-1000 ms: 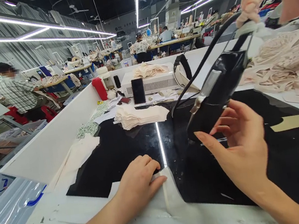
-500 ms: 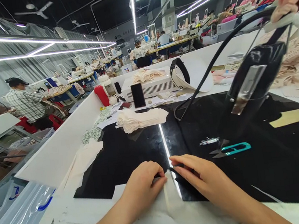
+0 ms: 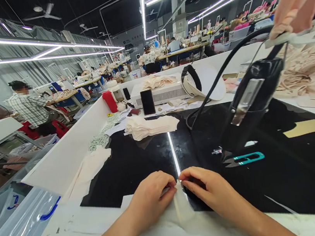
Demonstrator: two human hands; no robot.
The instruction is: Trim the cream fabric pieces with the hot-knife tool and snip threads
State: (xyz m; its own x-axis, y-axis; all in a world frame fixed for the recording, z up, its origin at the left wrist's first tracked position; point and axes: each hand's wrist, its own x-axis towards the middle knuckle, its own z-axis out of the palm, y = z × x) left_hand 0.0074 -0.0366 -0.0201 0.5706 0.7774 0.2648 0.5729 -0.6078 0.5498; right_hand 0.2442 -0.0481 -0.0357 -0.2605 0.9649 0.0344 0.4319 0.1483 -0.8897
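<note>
White fabric piece [image 3: 179,204] lies at the near edge of the black worktop [image 3: 300,176], partly over the white table edge, with a raised fold running up its middle. Left hand [image 3: 151,199] and right hand [image 3: 211,192] meet at the top of that fold, fingertips nearly touching, each pinching the fabric between thumb and fingers. Both hands rest on the cloth.

Just right of the right hand, apart from it: teal thread snips [image 3: 246,158] flat on the black top, a small clear item beside them too small to tell. A black hanging tool [image 3: 249,101] with a metal plate hangs over the snips, its black cable [image 3: 216,80] looping back. Behind: stack of cream fabric pieces [image 3: 149,127], phone [image 3: 147,102] propped against a white box [image 3: 159,92], red bottle [image 3: 111,101]. Far left, a person in a plaid shirt [image 3: 29,108] at another table.
</note>
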